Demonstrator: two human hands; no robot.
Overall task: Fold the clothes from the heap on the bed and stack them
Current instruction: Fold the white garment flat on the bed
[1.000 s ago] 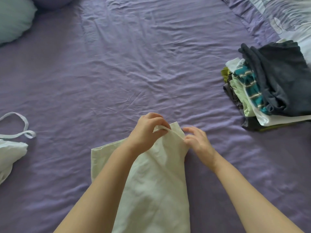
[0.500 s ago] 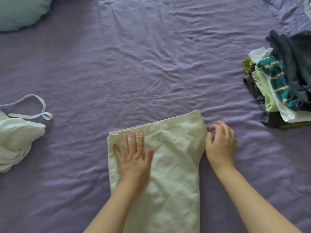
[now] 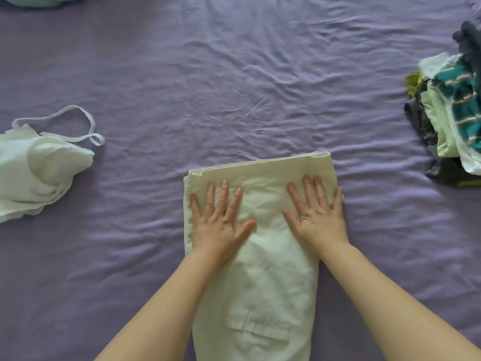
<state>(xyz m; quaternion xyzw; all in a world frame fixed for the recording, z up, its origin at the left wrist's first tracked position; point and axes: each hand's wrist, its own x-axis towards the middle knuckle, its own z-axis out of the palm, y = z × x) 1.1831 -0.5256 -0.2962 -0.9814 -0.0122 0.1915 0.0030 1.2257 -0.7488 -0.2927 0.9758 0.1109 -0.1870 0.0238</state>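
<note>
pressing flat on the cloth [image 3: 260, 256]: left hand [image 3: 217, 225] and right hand [image 3: 318, 220], fingers straight and spread, grasping nothing. cloth is pale, folded, lying on the purple sheet [image 3: 234, 87], running from beyond the fingertips back between the forearms to the frame bottom. folded far edge sits just ahead of the fingertips; left long edge just outside the left little finger, right edge under the right little finger. wide bare wrinkled sheet ahead of the fingers. white top [image 3: 36, 173] with straps well left of the left hand. stack [image 3: 450, 121] of mixed clothes well right of the right hand, cut by the frame edge.
</note>
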